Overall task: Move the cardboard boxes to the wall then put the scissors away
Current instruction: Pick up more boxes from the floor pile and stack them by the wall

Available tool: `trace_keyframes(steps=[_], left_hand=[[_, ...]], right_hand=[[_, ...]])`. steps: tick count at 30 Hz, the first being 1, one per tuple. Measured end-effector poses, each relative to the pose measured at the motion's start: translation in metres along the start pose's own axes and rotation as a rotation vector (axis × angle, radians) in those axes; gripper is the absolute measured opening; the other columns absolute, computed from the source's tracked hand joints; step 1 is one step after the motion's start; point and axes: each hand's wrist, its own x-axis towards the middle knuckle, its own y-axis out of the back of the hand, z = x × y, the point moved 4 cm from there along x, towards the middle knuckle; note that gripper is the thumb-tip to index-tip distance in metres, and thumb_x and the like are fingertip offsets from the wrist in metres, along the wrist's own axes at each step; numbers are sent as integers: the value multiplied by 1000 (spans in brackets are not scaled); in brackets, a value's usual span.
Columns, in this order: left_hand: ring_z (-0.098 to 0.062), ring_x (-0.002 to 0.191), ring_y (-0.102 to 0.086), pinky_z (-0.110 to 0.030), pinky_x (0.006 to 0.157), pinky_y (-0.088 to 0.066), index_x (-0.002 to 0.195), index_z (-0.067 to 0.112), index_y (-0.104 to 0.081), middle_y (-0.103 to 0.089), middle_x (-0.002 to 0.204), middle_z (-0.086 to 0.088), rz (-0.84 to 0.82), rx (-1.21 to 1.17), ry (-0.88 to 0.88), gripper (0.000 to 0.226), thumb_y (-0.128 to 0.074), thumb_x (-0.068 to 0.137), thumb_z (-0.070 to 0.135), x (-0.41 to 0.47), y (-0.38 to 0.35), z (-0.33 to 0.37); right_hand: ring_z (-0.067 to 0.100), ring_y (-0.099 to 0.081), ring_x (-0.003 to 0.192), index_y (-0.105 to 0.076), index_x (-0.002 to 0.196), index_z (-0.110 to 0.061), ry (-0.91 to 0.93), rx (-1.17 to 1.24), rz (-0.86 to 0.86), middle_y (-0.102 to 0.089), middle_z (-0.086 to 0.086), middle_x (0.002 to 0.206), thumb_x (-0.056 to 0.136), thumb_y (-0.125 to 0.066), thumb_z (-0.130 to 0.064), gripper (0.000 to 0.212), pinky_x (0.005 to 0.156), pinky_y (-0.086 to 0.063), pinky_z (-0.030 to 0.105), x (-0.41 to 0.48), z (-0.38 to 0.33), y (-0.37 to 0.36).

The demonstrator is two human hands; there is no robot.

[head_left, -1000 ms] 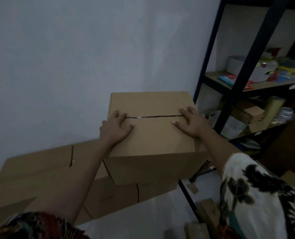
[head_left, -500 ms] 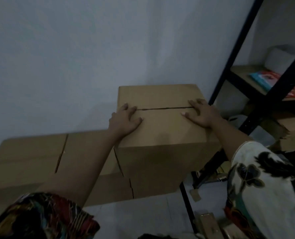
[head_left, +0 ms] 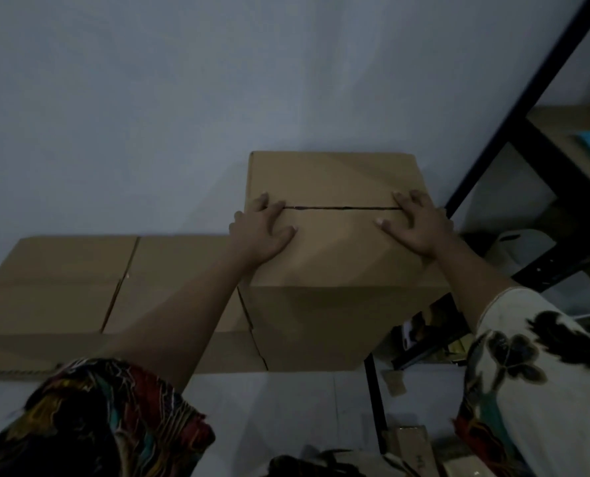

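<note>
A tall brown cardboard box (head_left: 335, 256) stands against the pale wall (head_left: 183, 98), its top flaps closed with a dark slit between them. My left hand (head_left: 262, 228) lies flat on the left end of that slit, fingers spread. My right hand (head_left: 414, 223) presses flat on the right end, fingers apart. Neither hand grasps anything. Two lower cardboard boxes (head_left: 63, 280) sit side by side along the wall to the left, the nearer one partly behind my left forearm. No scissors are visible.
A black metal shelf rack (head_left: 514, 108) stands right of the tall box, with a wooden shelf board (head_left: 569, 139) and items on lower shelves. Small cardboard pieces (head_left: 414, 449) lie on the white floor at bottom right.
The view has swung left and closer; the shelf has slid toward the right edge. Both hands stay flat on the tall box's top, which now sits close to the wall.
</note>
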Motion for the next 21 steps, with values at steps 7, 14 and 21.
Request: trace_keyframes(steps=[7, 14, 21], left_hand=[[-38, 135, -38, -49, 108, -34, 144, 38, -38, -25, 158, -2, -1, 20, 16, 86, -29, 70, 81, 16, -15, -5], [-35, 139, -34, -49, 109, -29, 148, 38, -30, -19, 160, -3, -27, 34, 24, 90, -21, 70, 83, 23, -19, -21], [-47, 144, 11, -77, 102, 5, 151, 44, -14, 4, 163, 1, -111, 262, 101, 70, -26, 89, 74, 22, -17, -7]], right_hand=[[43, -12, 144, -19, 153, -41, -21, 6, -20, -9, -6, 163, 79, -42, -82, 88, 113, -17, 57, 14, 2, -14], [43, -13, 142, -20, 152, -41, 3, -42, -17, -9, -5, 163, 79, -42, -82, 87, 113, -17, 60, 26, -11, -23], [45, -8, 143, -9, 154, -41, 3, -110, -67, 0, -4, 164, 82, -32, -82, 86, 110, -17, 62, 26, -13, -27]])
